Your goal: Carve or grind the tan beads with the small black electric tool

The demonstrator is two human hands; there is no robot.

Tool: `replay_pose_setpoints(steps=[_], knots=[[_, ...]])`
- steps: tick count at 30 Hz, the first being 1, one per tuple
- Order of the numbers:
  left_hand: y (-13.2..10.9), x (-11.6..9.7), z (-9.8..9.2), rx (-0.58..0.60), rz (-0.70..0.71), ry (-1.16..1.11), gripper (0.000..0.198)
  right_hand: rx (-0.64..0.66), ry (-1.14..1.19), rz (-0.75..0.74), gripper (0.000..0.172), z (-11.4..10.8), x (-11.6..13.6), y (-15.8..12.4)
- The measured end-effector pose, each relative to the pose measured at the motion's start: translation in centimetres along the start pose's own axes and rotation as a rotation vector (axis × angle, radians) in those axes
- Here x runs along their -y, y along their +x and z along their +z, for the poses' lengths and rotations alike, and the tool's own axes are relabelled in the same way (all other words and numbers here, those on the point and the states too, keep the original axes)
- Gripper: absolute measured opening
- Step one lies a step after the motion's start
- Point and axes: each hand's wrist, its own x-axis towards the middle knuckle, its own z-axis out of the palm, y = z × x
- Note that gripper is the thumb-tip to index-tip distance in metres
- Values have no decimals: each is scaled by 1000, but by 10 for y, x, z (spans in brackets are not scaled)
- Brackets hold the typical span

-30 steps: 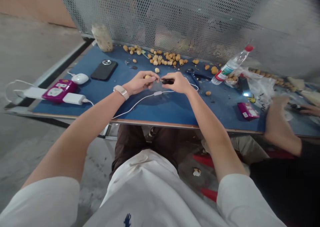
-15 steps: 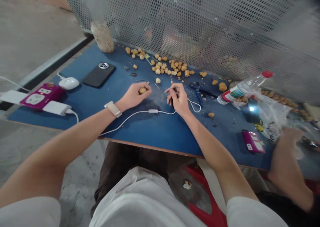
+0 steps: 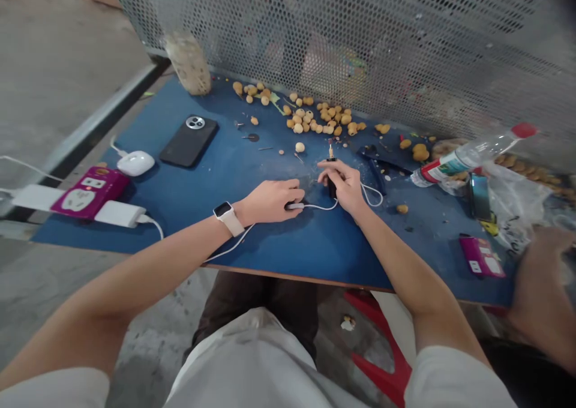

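My left hand (image 3: 275, 201), a pale watch on its wrist, is closed low over the table around the inline switch (image 3: 295, 206) of a thin white cable (image 3: 317, 206). Its palm and most fingertips are hidden, so anything else inside cannot be made out. To its right, my right hand (image 3: 345, 185) is wrapped around a small black rotary tool (image 3: 332, 186), held upright with a brass-coloured tip (image 3: 332, 151) pointing away from me. The cable runs toward this tool. A single pale round nut (image 3: 299, 147) lies beyond the hands, near a thin metal bit (image 3: 265, 149).
Several tan nuts (image 3: 321, 120) lie along the perforated metal screen (image 3: 315, 48). Left are a black phone (image 3: 189, 141), white earbud case (image 3: 135, 163) and purple power strip (image 3: 90, 192). Right are blue-handled pliers (image 3: 377, 176), a plastic bottle (image 3: 468, 156) and another person's arm (image 3: 540, 294).
My left hand has moved right and nearer me, from holding a round nut in its fingers to closing over the cable switch; the nut is out of sight. My right hand keeps the tool, now more upright.
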Motion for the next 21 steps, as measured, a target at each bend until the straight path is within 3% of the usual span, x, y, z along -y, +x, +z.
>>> replay_pose_setpoints(steps=[4, 8, 11, 17, 21], knots=[[4, 5, 0, 11, 4, 34, 21, 10, -126, 20, 44, 1, 8, -6], [7, 12, -1, 6, -52, 45, 22, 35, -353, -121, 30, 0, 18, -9], [8, 17, -2, 5, -67, 41, 28, 51, -422, -173, 28, -1, 18, -7], [10, 23, -1, -13, -26, 2, 28, -35, -402, -90, 23, -1, 4, 3], [13, 22, 0, -14, -31, -30, 27, 19, -308, -13, 38, -2, 0, 10]])
